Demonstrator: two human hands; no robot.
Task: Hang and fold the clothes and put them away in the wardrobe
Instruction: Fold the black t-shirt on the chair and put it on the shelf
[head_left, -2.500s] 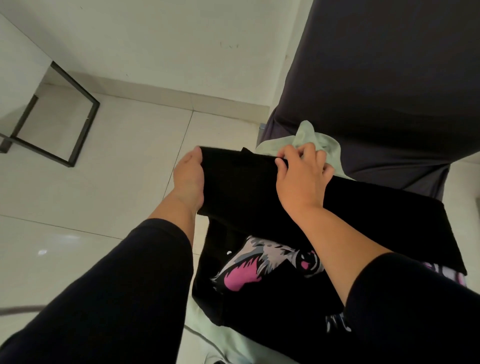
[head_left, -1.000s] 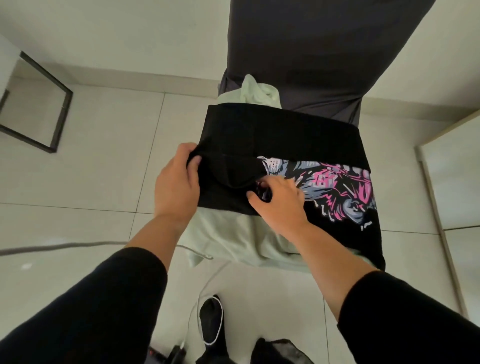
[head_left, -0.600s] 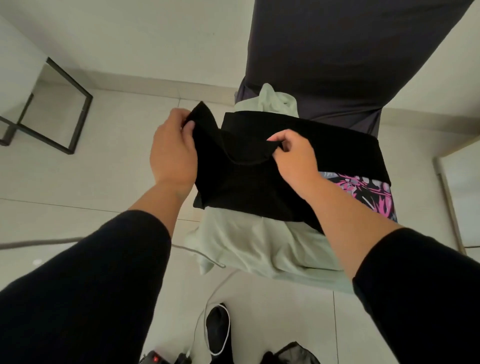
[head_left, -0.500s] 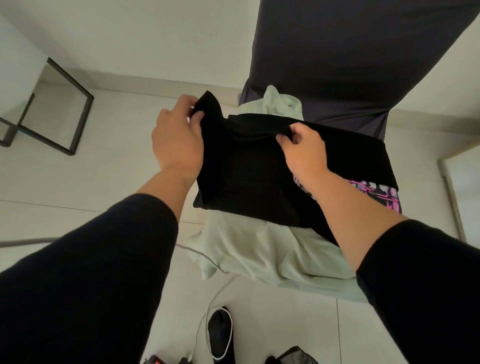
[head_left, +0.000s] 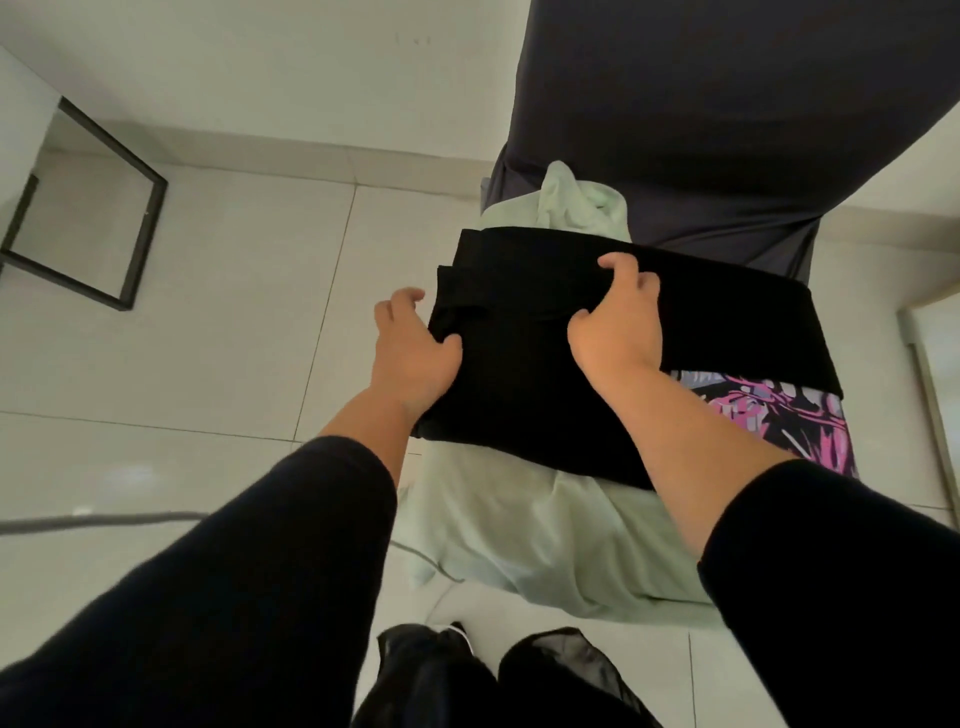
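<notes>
Black folded shirt (head_left: 519, 395), pink graphic (head_left: 769, 415) showing

The folded T-shirt (head_left: 519, 395) is black, its print (head_left: 769, 413) pink, lilac and white. The garment (head_left: 545, 530) beneath is pale mint green, the hanging cloth (head_left: 701, 130) dark charcoal, the floor tiles (head_left: 208, 338) off-white, the frame (head_left: 145, 244) black.

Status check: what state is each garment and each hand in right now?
black T-shirt, folded, pink print partly covered.
pale green garment, rumpled, lying beneath the T-shirt.
dark grey cloth, hanging behind them.
left hand, grips the T-shirt's left edge.
right hand, fingers curled on the top fold.
</notes>
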